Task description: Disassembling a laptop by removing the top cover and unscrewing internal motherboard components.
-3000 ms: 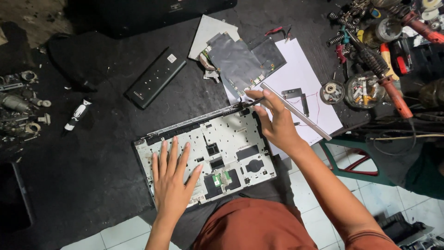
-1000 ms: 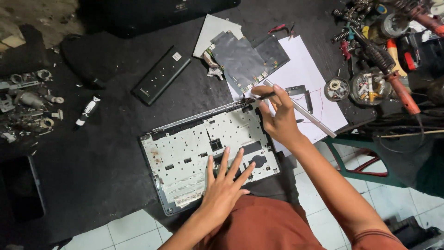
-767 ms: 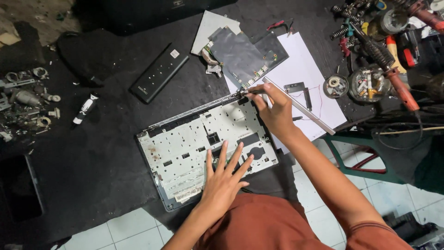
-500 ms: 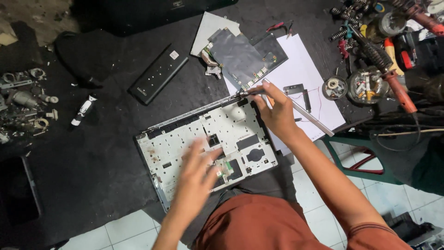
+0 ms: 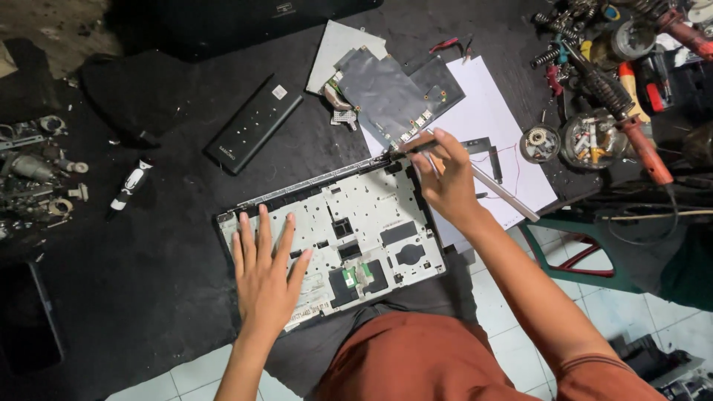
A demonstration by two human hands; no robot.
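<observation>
Lying flat on the silvery-grey laptop keyboard frame (image 5: 349,223), the left hand (image 5: 266,276) has its fingers spread and released, palm pressed on the frame's left part, with the fingertips near the upper left edge. The frame sits upside down on a black work mat (image 5: 148,312), its lower edge over the person's lap. The right hand (image 5: 445,182) is clenched around a long thin light-grey tool (image 5: 501,193), thumb and fingers grasping it near its dark front end. That end touches the frame's upper right corner, just beyond the fingertips, while the shaft runs down and right behind the hand over a white paper sheet (image 5: 505,111). Above the corner lies a dark foil-covered circuit board (image 5: 386,93), partly on the paper. A black rectangular battery pack (image 5: 252,126) lies up and left of the frame, well apart from both hands. A round container of small parts (image 5: 590,137) stands at the right.
</observation>
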